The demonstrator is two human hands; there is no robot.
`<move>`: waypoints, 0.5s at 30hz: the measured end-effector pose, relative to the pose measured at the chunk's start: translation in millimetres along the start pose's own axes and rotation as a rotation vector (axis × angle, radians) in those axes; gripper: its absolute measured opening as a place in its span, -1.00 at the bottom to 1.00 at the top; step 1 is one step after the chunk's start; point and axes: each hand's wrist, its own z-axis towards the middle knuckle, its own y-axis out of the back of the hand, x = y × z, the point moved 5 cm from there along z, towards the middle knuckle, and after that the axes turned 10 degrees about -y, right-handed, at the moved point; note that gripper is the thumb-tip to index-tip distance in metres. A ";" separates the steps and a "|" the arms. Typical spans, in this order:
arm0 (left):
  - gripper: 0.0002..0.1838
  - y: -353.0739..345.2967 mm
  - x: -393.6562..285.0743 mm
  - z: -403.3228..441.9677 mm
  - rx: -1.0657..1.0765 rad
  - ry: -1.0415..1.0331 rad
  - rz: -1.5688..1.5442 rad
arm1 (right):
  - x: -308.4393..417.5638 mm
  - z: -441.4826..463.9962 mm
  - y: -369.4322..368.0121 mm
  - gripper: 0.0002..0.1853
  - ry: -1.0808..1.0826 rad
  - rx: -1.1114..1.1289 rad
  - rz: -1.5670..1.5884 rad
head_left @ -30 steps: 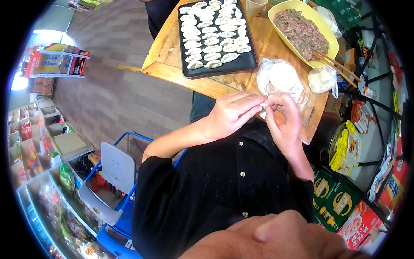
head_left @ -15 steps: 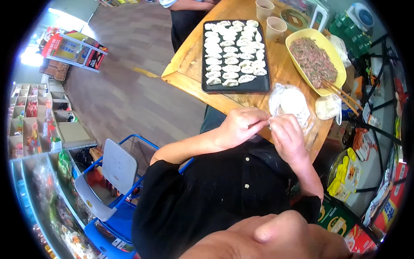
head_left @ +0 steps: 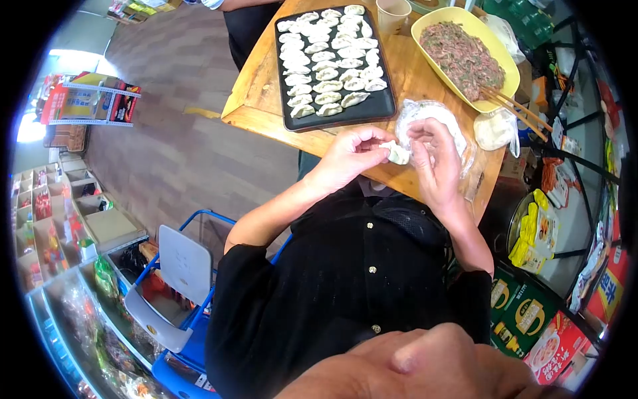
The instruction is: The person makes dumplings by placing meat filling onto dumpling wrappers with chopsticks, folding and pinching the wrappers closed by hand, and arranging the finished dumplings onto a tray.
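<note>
Grey-brown plank flooring [head_left: 159,133] is stretching away to the left of a black rectangular tray [head_left: 382,110], which is resting on a pale wooden table [head_left: 252,93]. Packed in rows, crescent-shaped white dumplings [head_left: 325,65] are filling most of that tray. To its right, an oblong yellow bowl [head_left: 511,72] is holding pinkish-brown minced meat [head_left: 458,60] flecked with green, and two wooden chopsticks [head_left: 524,114] are leaning across its rim. Just beside the tray's far right corner, a pale paper cup [head_left: 393,16] is standing; its contents are escaping us. Right of the tray's near corner, a clear plastic bag [head_left: 407,116] is wrapping something round and white. Nearer us than the tray, our left hand [head_left: 352,156] is pinching one small folded white dumpling [head_left: 399,153] between thumb and fingertips, while our right hand [head_left: 437,156] is curving just beside it, fingers parted and gripping nothing. Well to the tray's near left, a blue-framed grey folding chair [head_left: 185,263] is standing beside shelves of packaged goods [head_left: 50,226].
</note>
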 end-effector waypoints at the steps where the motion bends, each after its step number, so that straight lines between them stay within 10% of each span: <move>1: -0.74 -0.8 1.0 1.2 0.005 0.003 -0.002 | -4.8 -0.8 3.1 -0.59 -0.043 -0.055 0.098; 5: -0.76 0.4 1.4 6.6 -0.076 -0.054 -0.084 | -30.0 -7.8 -7.0 -0.48 -0.469 0.099 0.536; 15: -0.77 -7.5 -24.6 11.2 -0.110 -0.397 0.704 | -58.1 -20.1 -24.9 -0.46 -0.521 0.183 0.585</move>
